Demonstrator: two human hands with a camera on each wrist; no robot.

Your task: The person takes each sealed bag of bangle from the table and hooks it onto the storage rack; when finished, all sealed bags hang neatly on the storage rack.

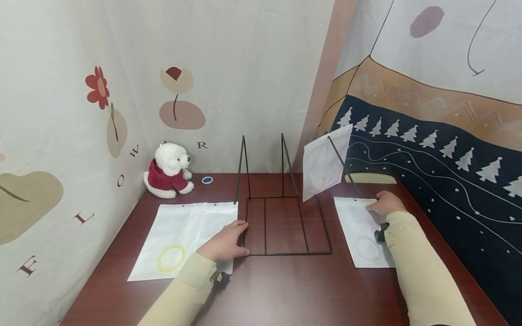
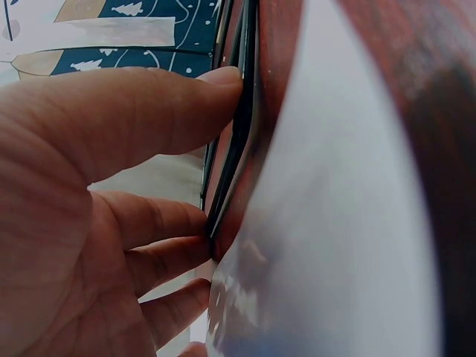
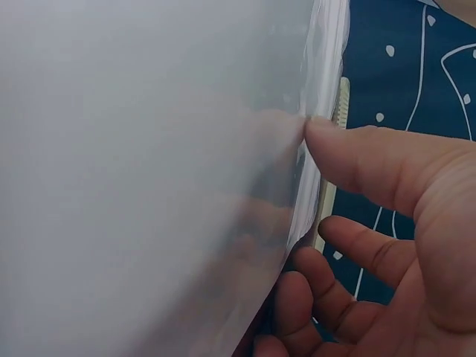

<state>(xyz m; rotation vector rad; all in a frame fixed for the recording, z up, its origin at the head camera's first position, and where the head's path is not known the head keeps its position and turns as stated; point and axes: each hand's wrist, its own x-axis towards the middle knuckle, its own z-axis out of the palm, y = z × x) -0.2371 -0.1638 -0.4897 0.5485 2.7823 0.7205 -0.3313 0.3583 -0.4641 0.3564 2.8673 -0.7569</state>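
Note:
My left hand is at the left side of a black wire rack, thumb and fingers spread along its base rail. In the left wrist view the thumb and fingertips touch the black wire. At the right, my right hand pinches the top edge of a white zip bag lying on the table. The right wrist view shows the thumb on the zip edge, other fingers curled below. A pale ring shows on that bag. Another white bag hangs on the rack's right prong.
Left of the rack lie overlapping white zip bags, with a yellow ring on them. A white plush bear in red sits at the back left, beside a light blue ring. A flat cream object lies at the back right.

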